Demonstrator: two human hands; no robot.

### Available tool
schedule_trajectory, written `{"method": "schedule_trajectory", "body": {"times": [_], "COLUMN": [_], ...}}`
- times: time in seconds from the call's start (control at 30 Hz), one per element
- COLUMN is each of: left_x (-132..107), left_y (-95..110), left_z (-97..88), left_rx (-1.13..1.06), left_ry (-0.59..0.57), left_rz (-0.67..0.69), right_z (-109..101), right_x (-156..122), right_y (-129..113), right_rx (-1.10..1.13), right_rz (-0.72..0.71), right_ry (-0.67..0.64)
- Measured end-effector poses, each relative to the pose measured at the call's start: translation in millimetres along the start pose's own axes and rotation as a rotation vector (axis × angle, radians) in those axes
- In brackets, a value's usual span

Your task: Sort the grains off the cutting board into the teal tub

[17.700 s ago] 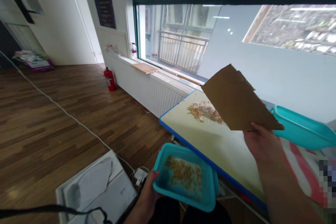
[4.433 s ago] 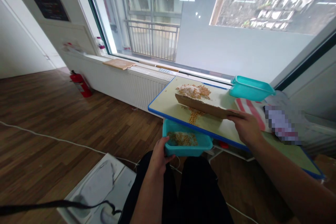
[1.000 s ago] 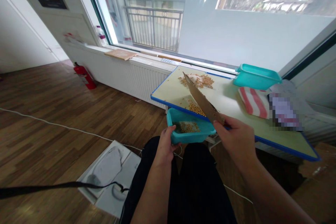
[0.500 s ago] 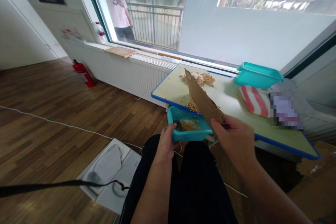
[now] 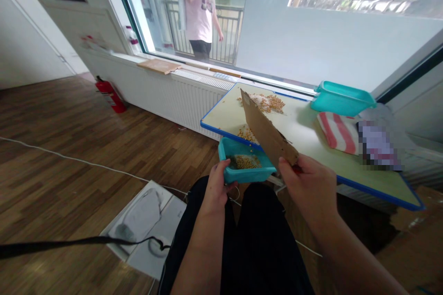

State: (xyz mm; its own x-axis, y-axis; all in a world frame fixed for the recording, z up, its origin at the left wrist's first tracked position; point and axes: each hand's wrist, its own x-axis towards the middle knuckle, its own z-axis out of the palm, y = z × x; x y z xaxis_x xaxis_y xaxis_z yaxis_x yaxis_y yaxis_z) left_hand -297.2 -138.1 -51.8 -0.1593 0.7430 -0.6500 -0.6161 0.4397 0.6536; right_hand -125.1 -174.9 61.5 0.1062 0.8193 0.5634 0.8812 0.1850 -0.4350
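My left hand (image 5: 218, 180) grips the near left corner of a teal plastic bin (image 5: 247, 175), thumb over its rim. The bin sits just below the table's blue edge, with yellowish kernels (image 5: 247, 162) on its bottom. A flat strip of brown cardboard (image 5: 265, 131) is pinched in my right hand (image 5: 306, 179). It slants over the tabletop (image 5: 301, 131), its lower edge beside a small heap of kernels (image 5: 246, 133) at the table's edge. A few kernels are dropping toward the bin. Farther back lies a larger pile of kernels mixed with white grains (image 5: 268, 103).
A second teal bin (image 5: 342, 99) and a red-and-white striped cloth (image 5: 337, 133) are on the table's right part. A white box (image 5: 148, 226) lies on the floor at left, near a cable. A fire extinguisher (image 5: 110, 94) stands by the radiator. Outside the window, a person (image 5: 200, 9) walks.
The cardboard has shifted slightly left along the table edge with the small heap. The bin has moved a little left and up. The person outside has moved right.
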Motion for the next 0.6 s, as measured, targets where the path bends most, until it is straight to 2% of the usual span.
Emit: {"method": "schedule_trajectory", "body": {"times": [0.13, 0.3, 0.6], "left_x": [2.0, 6.1, 11.9], "left_y": [2.5, 1.0, 2.5], "left_z": [-1.0, -3.1, -4.0], "left_rx": [-0.016, -0.024, -0.025], "left_ry": [0.014, 0.021, 0.006], "left_rz": [0.007, 0.016, 0.023], "right_z": [0.7, 8.7, 9.7], "right_x": [2.7, 3.6, 4.2], "right_y": [12.8, 26.5, 20.1], "right_rx": [-0.09, -0.109, -0.084], "right_rz": [-0.029, -0.059, -0.128], "right_ry": [0.061, 0.077, 0.02]}}
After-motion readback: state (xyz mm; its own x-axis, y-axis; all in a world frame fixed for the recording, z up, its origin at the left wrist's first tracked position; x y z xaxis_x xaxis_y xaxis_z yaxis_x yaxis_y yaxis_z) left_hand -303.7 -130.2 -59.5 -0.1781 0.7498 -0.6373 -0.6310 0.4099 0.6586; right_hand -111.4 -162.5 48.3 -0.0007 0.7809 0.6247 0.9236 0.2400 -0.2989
